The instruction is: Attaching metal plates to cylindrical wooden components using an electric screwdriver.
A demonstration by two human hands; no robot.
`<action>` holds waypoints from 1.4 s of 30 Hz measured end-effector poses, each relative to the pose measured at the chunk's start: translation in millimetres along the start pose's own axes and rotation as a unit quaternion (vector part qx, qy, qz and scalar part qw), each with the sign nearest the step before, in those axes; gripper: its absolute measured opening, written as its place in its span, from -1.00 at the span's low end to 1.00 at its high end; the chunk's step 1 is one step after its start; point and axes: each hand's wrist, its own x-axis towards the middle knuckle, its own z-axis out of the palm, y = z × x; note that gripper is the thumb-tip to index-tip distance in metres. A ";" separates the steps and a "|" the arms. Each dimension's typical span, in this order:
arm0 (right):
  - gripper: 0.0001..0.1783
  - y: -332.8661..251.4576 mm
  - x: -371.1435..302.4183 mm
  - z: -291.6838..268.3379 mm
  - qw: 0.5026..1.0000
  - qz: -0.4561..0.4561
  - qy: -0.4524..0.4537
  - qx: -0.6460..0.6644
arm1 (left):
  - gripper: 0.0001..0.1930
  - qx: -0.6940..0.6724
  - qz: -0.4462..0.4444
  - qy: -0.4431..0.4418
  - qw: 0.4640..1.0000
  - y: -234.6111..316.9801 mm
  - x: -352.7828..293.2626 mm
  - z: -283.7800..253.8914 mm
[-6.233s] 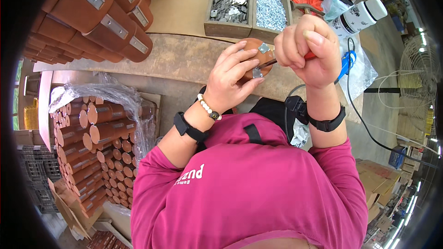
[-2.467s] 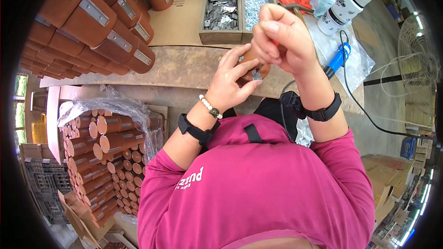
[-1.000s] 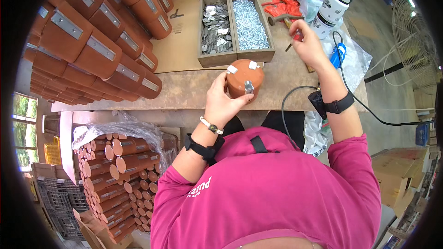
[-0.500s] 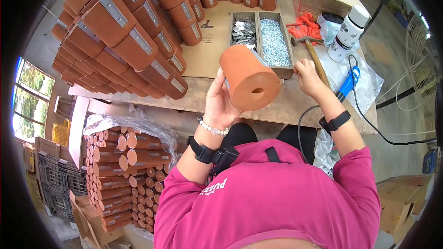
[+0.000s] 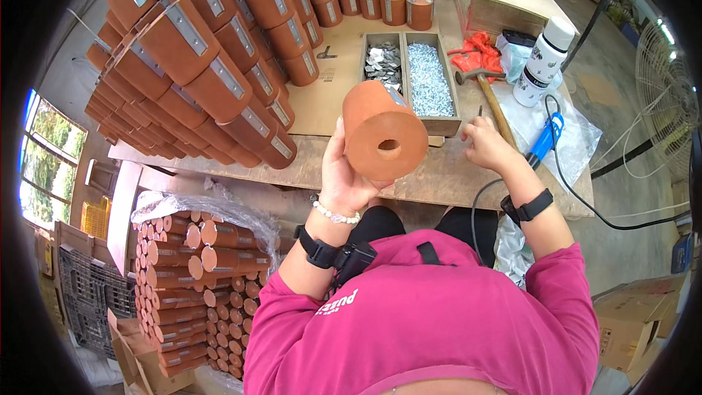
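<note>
My left hand (image 5: 349,172) is closed round an orange-brown cylinder (image 5: 382,135) from its left and underside. The cylinder is tilted, with the end that has an off-centre hole facing me. A metal strip (image 5: 395,96) shows on its upper side. To the right, above the table's front part, my right hand (image 5: 488,145) has its fingers curled in a pinch. A thin dark tip stands up from them, too small to name. Near that hand are a wooden tray of small silvery screws (image 5: 431,77), a hammer (image 5: 491,99) and a blue corded power tool (image 5: 547,135).
Stacked cylinders with metal strips (image 5: 197,51) fill the left and back of the table (image 5: 307,157). A tray (image 5: 382,64) holds flat metal pieces. A white bottle (image 5: 542,62) and red plastic (image 5: 479,51) lie right. Below left, plastic-wrapped cylinders (image 5: 219,249) are piled up.
My left hand has shifted slightly left with the cylinder, whose holed end has turned more toward me. My right hand has dropped a little, and a thin dark tip now shows above its fingers.
</note>
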 end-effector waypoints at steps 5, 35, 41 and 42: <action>-0.76 -63.5 12.5 -53.6 0.973 0.035 -0.023 0.228 | -0.48 0.196 0.146 0.133 0.961 -8.1 6.0 17.6; -0.05 -50.6 125.1 -132.5 0.966 0.038 0.119 0.227 | -0.59 0.650 0.290 0.185 0.678 40.7 2.3 -86.2; 0.03 21.3 203.0 -141.0 0.939 0.151 0.196 0.240 | -0.85 0.822 0.294 0.248 0.419 46.7 -6.9 -114.7; 0.03 24.9 214.2 -141.6 0.940 0.174 0.208 0.207 | -0.85 0.821 0.296 0.249 0.419 47.6 -6.9 -113.7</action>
